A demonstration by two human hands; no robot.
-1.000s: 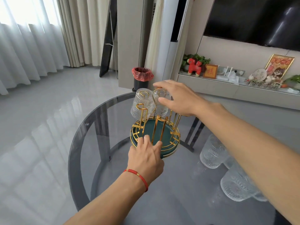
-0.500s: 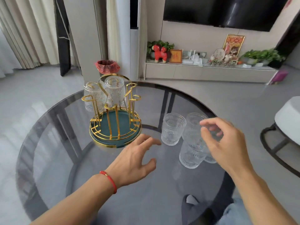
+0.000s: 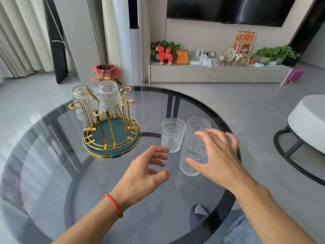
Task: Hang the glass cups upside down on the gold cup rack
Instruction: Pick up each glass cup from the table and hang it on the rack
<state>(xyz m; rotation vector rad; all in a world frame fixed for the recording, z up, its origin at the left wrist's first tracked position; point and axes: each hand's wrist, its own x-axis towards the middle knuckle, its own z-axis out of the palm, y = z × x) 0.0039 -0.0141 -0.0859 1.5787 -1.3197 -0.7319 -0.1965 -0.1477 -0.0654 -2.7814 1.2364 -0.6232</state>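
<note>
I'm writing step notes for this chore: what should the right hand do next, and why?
Probably close the right hand around the nearest glass cup and lift it. Its fingers already curl around that cup, which stands upright on the glass table, and the gold cup rack holds only two upside-down cups, with free prongs left. The left hand is open and empty.

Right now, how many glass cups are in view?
5 at least: two upside down on the gold rack, at and; three upright at. The right hand may hide another.
</note>
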